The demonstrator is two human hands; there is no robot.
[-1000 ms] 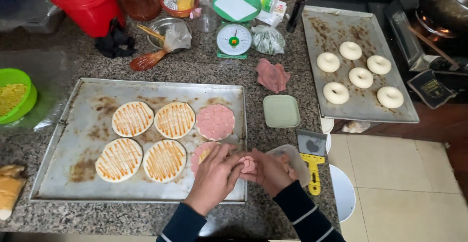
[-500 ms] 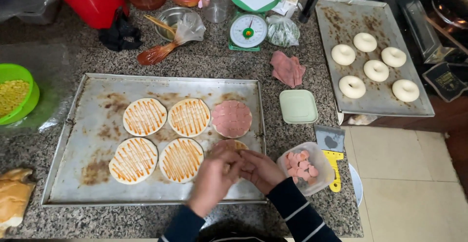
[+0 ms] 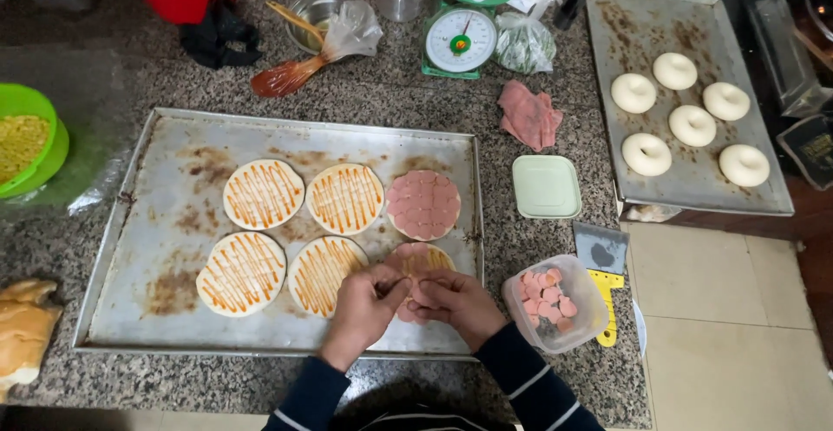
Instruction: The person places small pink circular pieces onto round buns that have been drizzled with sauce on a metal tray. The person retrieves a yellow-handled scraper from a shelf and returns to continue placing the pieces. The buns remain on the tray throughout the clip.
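My left hand and my right hand meet over the near right dough round on the metal baking tray. Both press pink sausage slices onto that round, which is partly hidden by the fingers. Above it lies a round fully covered with sausage slices. Several rounds striped with orange and white sauce lie to the left. A clear plastic tub of sausage slices stands just right of my right hand.
A second tray at the right holds several white dough rings. A green lid, pink cloth, green scale, yellow-handled scraper, green bowl of corn, steel bowl with brush and bread lie around.
The view has drifted so the trays sit further right and lower. My hands stay together over the near right round, laying slices on it.
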